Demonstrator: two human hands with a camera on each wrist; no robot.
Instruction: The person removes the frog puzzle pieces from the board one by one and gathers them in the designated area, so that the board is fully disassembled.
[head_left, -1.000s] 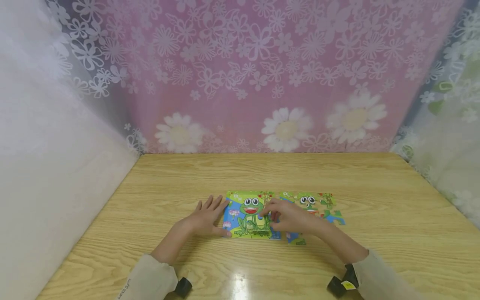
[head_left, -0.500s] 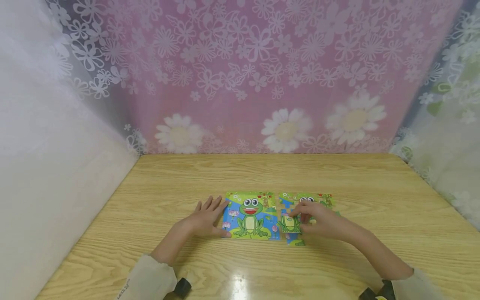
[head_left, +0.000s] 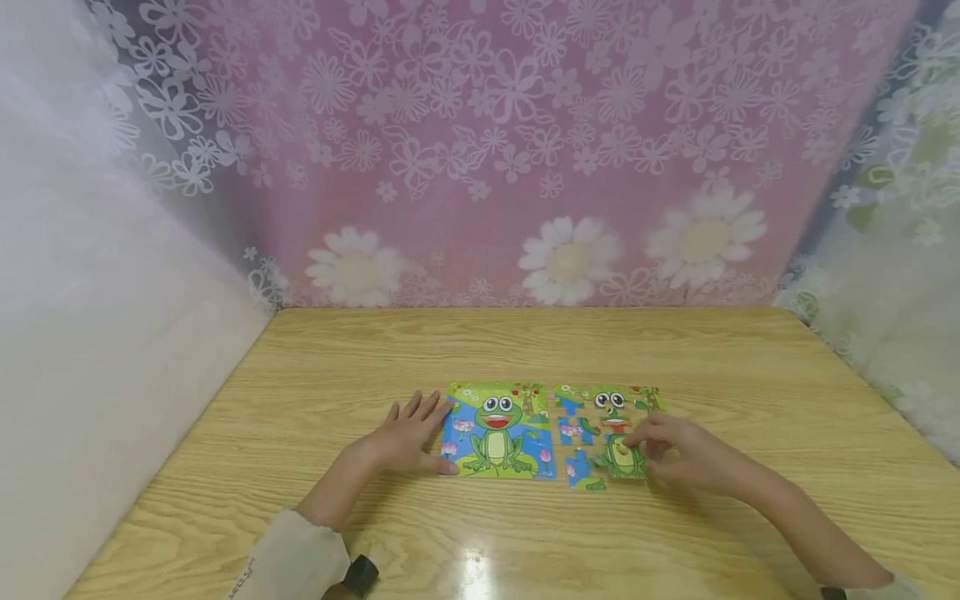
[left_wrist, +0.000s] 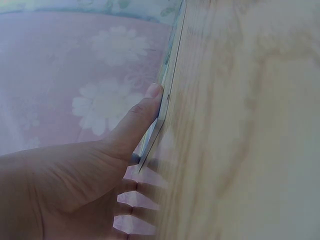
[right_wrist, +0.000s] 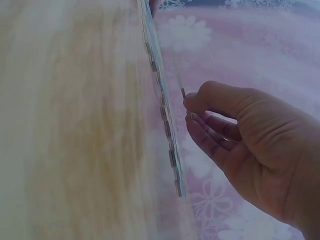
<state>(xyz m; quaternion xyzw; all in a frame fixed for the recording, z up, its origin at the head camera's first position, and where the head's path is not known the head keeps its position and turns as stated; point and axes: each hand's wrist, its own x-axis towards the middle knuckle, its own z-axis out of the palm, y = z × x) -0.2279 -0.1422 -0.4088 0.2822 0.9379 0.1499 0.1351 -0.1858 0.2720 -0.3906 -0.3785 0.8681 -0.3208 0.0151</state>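
A frog picture puzzle board [head_left: 498, 429] lies flat on the table. My left hand [head_left: 405, 442] rests at its left side, fingers spread and the thumb on its near left corner; in the left wrist view the thumb [left_wrist: 142, 107] lies over the board's thin edge. To the right, my right hand [head_left: 693, 457] pinches a puzzle piece [head_left: 624, 461] showing the frog's belly between thumb and fingers. That piece [right_wrist: 182, 93] appears edge-on in the right wrist view, raised above the other pieces. Around it lie several separated puzzle pieces [head_left: 574, 431] of a matching frog picture.
The wooden table [head_left: 375, 350] stretches around the board on all sides. Behind it hangs a pink flowered curtain [head_left: 465, 183], with a pale sheet [head_left: 127, 292] on the left and a patterned one [head_left: 892, 325] on the right.
My right hand has moved right, from the board to the loose pieces, carrying the belly piece. The complete frog on the board is uncovered now. My left hand has stayed in place.
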